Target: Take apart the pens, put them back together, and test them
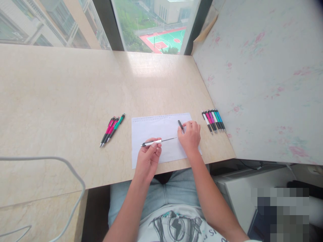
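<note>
Over the paper (161, 129) by the worktop's (75, 84) front edge, the left hand (148, 158) pinches a white barrel (151, 143) lying left-right, its thin refill (169, 139) pointing at the right hand (190, 136), whose fingers are closed on a black piece (180, 125).

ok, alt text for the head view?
Left hand holds a white pen barrel with a thin refill sticking out; right hand holds a black pen piece, both over a sheet of paper. Three pens lie left of it, a row of pens right.

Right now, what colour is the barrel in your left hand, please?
White barrel in left hand; right hand holds a black piece. Head view.
</note>
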The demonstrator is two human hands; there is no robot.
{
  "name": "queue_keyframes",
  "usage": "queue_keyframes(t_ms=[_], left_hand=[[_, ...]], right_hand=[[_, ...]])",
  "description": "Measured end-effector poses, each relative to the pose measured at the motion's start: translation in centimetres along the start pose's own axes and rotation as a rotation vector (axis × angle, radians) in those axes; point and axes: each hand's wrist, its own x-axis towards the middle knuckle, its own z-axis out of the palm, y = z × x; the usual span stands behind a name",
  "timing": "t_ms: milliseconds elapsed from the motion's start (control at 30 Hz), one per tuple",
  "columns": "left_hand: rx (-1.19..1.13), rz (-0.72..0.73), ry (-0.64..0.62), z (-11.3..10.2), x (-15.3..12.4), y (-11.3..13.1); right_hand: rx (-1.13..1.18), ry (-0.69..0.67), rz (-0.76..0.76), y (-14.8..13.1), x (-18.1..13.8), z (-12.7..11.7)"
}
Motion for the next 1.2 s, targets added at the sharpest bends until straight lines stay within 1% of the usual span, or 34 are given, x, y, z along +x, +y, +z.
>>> queue_keyframes(t_ms=[133,200,233,267,333,367,400,433,467,567,667,867,1200], left_hand=[[0.007,0.003,0.003,0.0,0.0,0.0],[0.015,0.007,0.004,0.0,0.0,0.0],[0.019,0.009,0.004,0.0,0.0,0.0],[0.025,0.012,0.004,0.0,0.0,0.1],[0.04,0.021,0.003,0.0,0.0,0.0],[0.049,0.026,0.002,0.0,0.0,0.0],[0.06,0.028,0.002,0.0,0.0,0.0],[0.069,0.031,0.003,0.0,0.0,0.0],[0.076,0.033,0.003,0.0,0.0,0.0],[0.087,0.031,-0.005,0.1,-0.1,0.0],[0.069,0.008,-0.016,0.2,-0.3,-0.1],[0.014,-0.055,-0.005,0.2,-0.5,-0.2],[0.005,-0.017,0.03,0.3,-0.3,-0.1]], right_hand=[[0.031,0.021,0.006,-0.2,0.1,-0.5],[0.124,0.012,0.016,-0.4,0.1,-1.5],[0.206,-0.02,0.026,-0.6,0.0,-2.1],[0.312,-0.081,0.041,-0.8,-0.2,-2.9],[0.609,-0.325,0.075,-1.3,-0.7,-4.5],[0.741,-0.453,0.061,-1.5,-1.0,-5.2],[0.821,-0.523,0.047,-1.7,-1.3,-5.8],[0.859,-0.553,0.029,-1.9,-1.6,-6.2],[0.867,-0.555,0.008,-2.1,-1.8,-6.5],[0.822,-0.494,-0.039,-2.4,-2.2,-6.7],[0.821,-0.49,-0.064,-2.5,-2.4,-6.6],[0.823,-0.516,-0.067,-2.6,-2.6,-6.9],[0.785,-0.477,-0.067,-2.7,-2.6,-6.6]])
